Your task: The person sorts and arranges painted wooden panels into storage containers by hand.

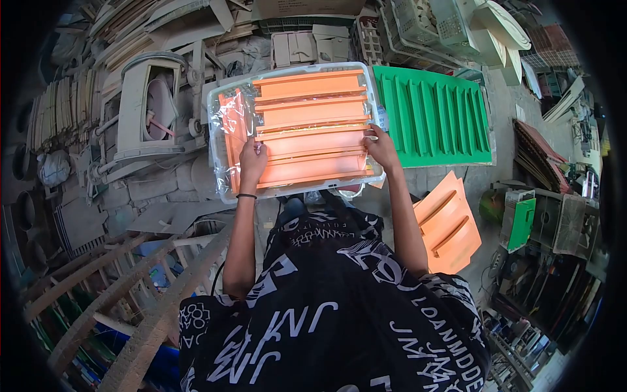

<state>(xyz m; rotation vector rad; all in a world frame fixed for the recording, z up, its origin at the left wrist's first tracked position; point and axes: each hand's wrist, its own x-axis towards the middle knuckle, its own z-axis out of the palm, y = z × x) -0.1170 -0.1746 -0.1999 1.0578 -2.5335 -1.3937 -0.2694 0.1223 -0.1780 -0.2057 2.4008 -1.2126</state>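
Observation:
In front of me is a clear plastic bin (212,127) holding several long orange channel-shaped pieces (310,116), with crinkled clear plastic (238,117) at its left side. My left hand (253,158) is closed at the left end of one orange strip (313,144). At the strip's right end, near the bin's right rim, my right hand (380,147) has its fingers curled on it. The strip lies level between both hands, among the other pieces. Parts of the fingertips are hidden against the orange surface.
Right of the bin lies a green ribbed panel (434,117). Below it are orange sheets (450,225) with raised ridges. A dusty wheeled frame (150,111) stands left, and a wooden rack (150,313) at lower left. White crates (418,23) are stacked at the back.

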